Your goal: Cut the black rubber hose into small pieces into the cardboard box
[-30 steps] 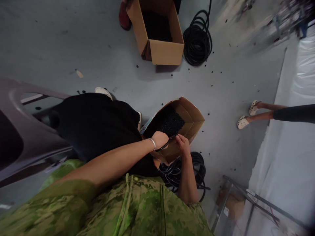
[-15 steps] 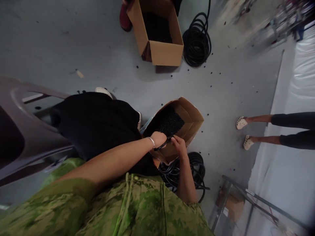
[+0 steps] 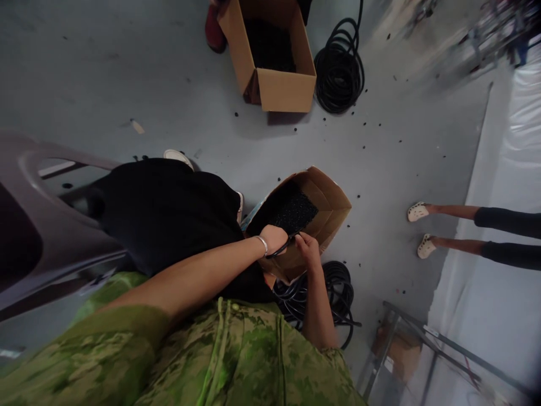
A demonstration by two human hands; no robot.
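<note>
My left hand (image 3: 274, 239), a bracelet at its wrist, is closed over the near part of an open cardboard box (image 3: 332, 225). A curved black piece (image 3: 276, 254) shows beneath its fingers; whether it is a tool handle or hose I cannot tell. Close beside it, my right hand (image 3: 307, 248) pinches what looks like the end of a black hose (image 3: 296, 234), largely hidden by the fingers. Short black pieces (image 3: 293, 211) fill the box's bottom. By my right forearm lies a tangled coil of black hose (image 3: 338, 287).
Ahead stands a larger cardboard box (image 3: 287, 90) with black pieces inside, next to another hose coil (image 3: 339, 73). Small black bits dot the grey floor (image 3: 380, 169). A person's feet in clogs (image 3: 417, 211) are at right, above a metal frame (image 3: 431, 332). A grey chair (image 3: 63, 225) is left.
Both hands stay nearly in place over the box. The person's legs at right have shifted slightly, and the view has moved a little.
</note>
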